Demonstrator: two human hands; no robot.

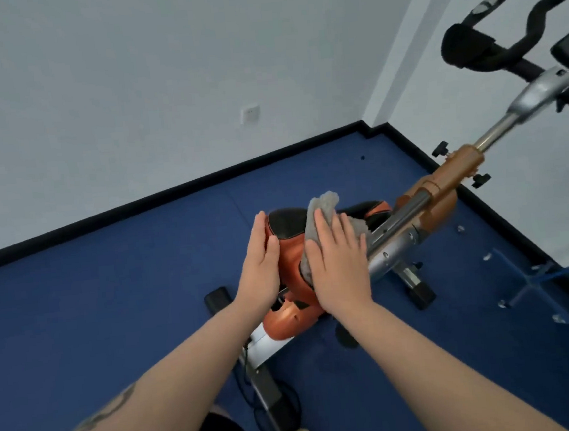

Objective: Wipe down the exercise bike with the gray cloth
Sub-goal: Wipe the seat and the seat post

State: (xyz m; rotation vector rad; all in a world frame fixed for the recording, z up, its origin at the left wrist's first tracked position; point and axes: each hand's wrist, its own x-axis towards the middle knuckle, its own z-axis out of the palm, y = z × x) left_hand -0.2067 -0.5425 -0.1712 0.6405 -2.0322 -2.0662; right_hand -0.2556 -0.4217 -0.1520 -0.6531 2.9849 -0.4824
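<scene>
Gray cloth [322,212]: soft, light, bunched on the exercise bike [413,214] saddle [287,228]. Your right hand [339,265] presses it flat-fingered; cloth likely slides easily on smooth padding. Left hand [261,262], open, steadies the saddle's side. The bike looks heavy and stiff. Blue floor [111,299], pale walls [160,71].

The bike [423,210] stands on blue floor below me, orange and silver frame, black handlebars up at far right. Its black-and-orange saddle [286,229] sits nearest me. The gray cloth [314,219] lies crumpled across the saddle's right side.
</scene>
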